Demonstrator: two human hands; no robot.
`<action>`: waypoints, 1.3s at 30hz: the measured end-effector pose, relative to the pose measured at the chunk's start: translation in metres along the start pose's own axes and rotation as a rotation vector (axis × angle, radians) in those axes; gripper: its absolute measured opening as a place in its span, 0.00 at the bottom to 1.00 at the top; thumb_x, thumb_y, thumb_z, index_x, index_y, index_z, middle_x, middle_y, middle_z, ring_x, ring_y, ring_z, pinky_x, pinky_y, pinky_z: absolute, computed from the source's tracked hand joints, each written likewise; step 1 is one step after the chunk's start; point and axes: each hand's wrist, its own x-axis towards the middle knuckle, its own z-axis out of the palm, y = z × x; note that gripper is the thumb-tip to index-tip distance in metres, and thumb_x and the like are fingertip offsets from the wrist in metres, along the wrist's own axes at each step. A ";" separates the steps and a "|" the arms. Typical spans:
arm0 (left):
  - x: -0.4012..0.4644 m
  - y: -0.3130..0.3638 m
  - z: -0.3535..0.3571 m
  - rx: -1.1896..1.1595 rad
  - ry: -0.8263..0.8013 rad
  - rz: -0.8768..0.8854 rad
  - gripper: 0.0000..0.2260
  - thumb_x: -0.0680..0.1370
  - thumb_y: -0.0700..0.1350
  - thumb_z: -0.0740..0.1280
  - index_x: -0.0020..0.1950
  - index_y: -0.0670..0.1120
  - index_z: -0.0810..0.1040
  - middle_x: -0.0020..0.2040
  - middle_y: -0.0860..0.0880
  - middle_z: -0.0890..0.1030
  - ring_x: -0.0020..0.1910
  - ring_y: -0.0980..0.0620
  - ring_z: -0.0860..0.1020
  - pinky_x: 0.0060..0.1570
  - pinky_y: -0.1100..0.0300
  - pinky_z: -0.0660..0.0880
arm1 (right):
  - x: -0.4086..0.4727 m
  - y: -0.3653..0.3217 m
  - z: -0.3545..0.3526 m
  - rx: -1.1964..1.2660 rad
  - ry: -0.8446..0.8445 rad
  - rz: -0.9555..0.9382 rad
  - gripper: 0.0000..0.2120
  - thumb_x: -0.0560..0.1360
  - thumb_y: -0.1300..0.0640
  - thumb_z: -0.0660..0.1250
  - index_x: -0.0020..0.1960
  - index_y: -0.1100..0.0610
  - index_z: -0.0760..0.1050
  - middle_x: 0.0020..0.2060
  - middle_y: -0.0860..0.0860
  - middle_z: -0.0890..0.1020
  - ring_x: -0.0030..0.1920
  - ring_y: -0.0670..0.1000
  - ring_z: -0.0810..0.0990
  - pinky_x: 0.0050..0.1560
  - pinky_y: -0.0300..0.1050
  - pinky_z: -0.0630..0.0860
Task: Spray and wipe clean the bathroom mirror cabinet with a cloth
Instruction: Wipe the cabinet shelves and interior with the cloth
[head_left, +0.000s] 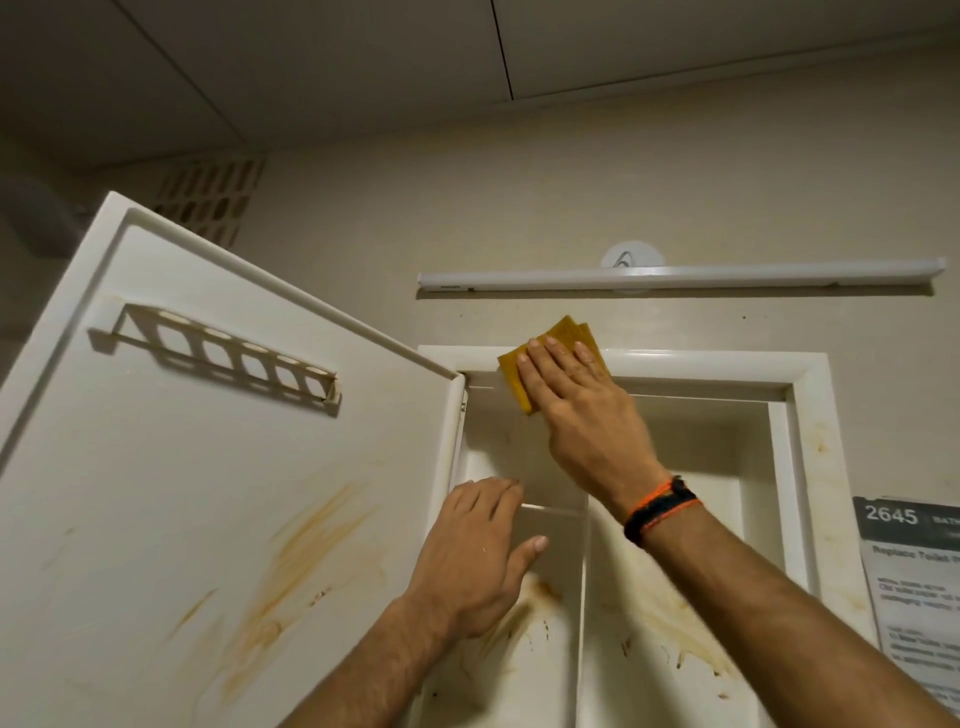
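My right hand (566, 395) is pressing the yellow cloth (524, 371) flat-fingered against the cabinet's top frame (701, 364). My left hand (472, 551) is resting with relaxed fingers on the inner shelf (550, 512), beside the open door (208, 467).

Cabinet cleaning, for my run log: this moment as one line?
right hand presses yellow cloth on cabinet top frame | left hand on shelf edge | door open, stained

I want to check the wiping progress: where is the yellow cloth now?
In the head view, the yellow cloth lies under the flat right hand, pressed on the cabinet's top frame near its left corner, below the tube light.
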 end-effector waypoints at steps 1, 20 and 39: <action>0.000 0.000 0.000 -0.002 0.001 -0.001 0.29 0.80 0.63 0.46 0.75 0.49 0.61 0.73 0.52 0.65 0.71 0.53 0.61 0.73 0.60 0.52 | -0.008 0.007 -0.003 0.001 0.018 0.016 0.28 0.78 0.62 0.46 0.79 0.59 0.52 0.78 0.57 0.54 0.78 0.56 0.51 0.77 0.52 0.41; 0.003 0.002 -0.006 0.000 -0.043 -0.032 0.27 0.78 0.62 0.53 0.73 0.49 0.63 0.71 0.50 0.68 0.66 0.50 0.64 0.69 0.59 0.59 | 0.080 -0.052 -0.004 0.102 -0.010 -0.040 0.20 0.81 0.56 0.50 0.71 0.57 0.67 0.68 0.54 0.74 0.67 0.55 0.71 0.71 0.50 0.62; 0.000 0.005 -0.001 0.037 -0.008 -0.025 0.31 0.78 0.66 0.42 0.73 0.50 0.63 0.71 0.53 0.67 0.68 0.54 0.62 0.73 0.58 0.54 | 0.005 0.000 0.003 0.064 -0.029 -0.041 0.27 0.81 0.62 0.48 0.80 0.53 0.52 0.79 0.52 0.53 0.79 0.53 0.49 0.78 0.49 0.39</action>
